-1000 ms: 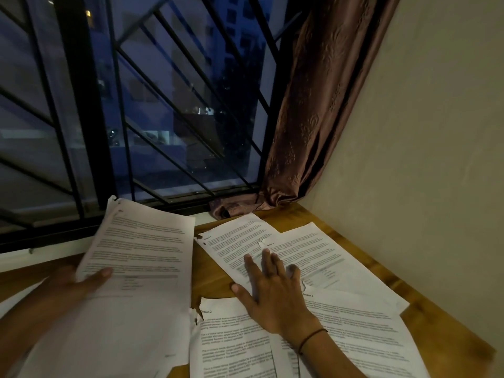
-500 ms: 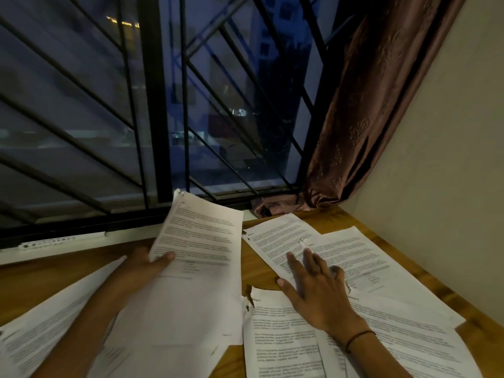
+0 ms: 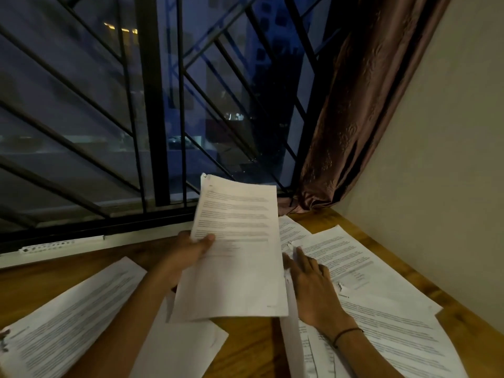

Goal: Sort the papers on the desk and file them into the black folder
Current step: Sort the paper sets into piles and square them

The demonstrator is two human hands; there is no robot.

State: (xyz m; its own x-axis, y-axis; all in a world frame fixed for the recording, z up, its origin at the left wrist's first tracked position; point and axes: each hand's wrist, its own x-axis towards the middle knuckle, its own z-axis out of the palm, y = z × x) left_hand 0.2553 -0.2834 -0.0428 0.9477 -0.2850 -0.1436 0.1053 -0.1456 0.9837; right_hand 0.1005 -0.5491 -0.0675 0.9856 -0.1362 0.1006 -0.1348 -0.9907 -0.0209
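Note:
My left hand [image 3: 188,255] grips a printed paper sheaf [image 3: 237,257] by its left edge, thumb on top, and holds it raised above the wooden desk [image 3: 245,339]. My right hand [image 3: 311,285] lies flat with straight fingers on the overlapping printed sheets at the right [image 3: 354,263]. More printed sheets lie at the lower right [image 3: 395,339], at the lower left [image 3: 62,323] and under my left forearm [image 3: 185,347]. No black folder is in view.
A window with a black metal grille [image 3: 152,110] runs along the desk's far edge, with a white sill [image 3: 109,240] below it. A brown curtain [image 3: 351,113] hangs at the back right corner. A beige wall [image 3: 436,173] borders the desk's right side.
My left hand has carried the held sheaf to the right, up beside my right hand. The view has swung left, bringing the lower-left sheets into sight. My right hand stays flat on the sheets.

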